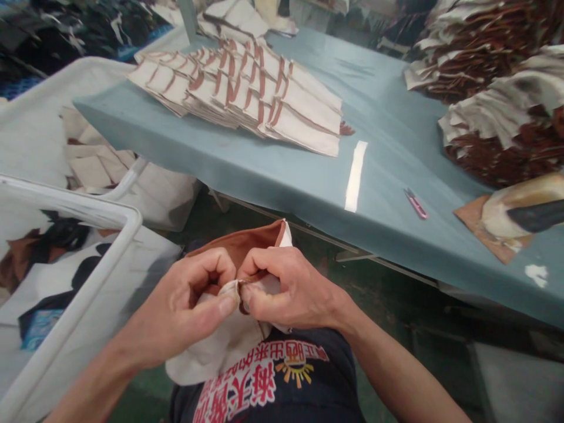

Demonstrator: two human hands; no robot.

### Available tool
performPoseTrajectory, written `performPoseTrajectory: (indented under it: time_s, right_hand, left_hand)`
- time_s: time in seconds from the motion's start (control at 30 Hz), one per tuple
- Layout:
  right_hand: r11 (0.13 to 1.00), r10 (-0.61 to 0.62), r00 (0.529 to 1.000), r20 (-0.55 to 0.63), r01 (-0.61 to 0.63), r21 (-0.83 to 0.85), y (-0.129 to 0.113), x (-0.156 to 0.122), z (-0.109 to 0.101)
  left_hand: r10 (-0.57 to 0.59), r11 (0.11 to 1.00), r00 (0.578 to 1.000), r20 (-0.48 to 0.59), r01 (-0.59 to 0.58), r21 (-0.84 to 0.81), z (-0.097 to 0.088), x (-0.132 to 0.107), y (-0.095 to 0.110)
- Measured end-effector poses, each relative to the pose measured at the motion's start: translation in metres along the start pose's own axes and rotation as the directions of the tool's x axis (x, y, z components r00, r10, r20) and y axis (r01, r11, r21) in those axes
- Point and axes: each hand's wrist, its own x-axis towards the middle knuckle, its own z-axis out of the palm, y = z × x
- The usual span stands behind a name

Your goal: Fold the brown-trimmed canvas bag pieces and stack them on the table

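Observation:
A cream and brown fabric piece (220, 346) hangs in front of my dark printed apron. My left hand (194, 305) pinches its edge between thumb and bent fingers. Close against it, my right hand (286, 288) grips the same piece, the two thumbs almost meeting at a fold. The brown side (255, 242) of the cloth shows behind the fingers, with a pale corner standing up at its right end. My fingers hide the exact spot being pinched.
On the blue-covered table (282, 167) lie stacked cream pieces with brown edging (247, 88), a white strip (356, 176), pink thread snips (416, 204) and a glue-smeared container (506, 214). Brown and cream piles (502, 129) stand at right. White bins (127, 235) with scraps stand at left.

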Motion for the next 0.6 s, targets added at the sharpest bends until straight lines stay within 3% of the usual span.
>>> performPoseTrajectory:
  time_s: [0.17, 0.37, 0.47, 0.6]
  right_hand:
    - [0.986, -0.09, 0.996, 0.002, 0.09, -0.137, 0.002, -0.002, 0.001]
    - [0.991, -0.11, 0.994, 0.015, 0.111, -0.08, 0.004, -0.005, -0.002]
    - [0.982, -0.119, 0.993, 0.016, 0.12, -0.146, 0.004, -0.005, -0.004]
    - [0.942, -0.109, 0.994, 0.03, 0.113, -0.316, -0.001, -0.003, -0.005]
  left_hand:
    - [-0.008, 0.988, 0.998, 0.058, -0.001, 0.157, -0.005, 0.006, 0.007]
    - [0.094, 0.96, 0.979, 0.181, -0.137, 0.246, -0.016, 0.003, -0.001]
    - [0.155, 0.902, 0.976, 0.155, -0.203, 0.381, -0.019, 0.002, 0.006]
    - [0.222, 0.762, 0.962, 0.158, -0.273, 0.587, -0.022, -0.001, 0.022]
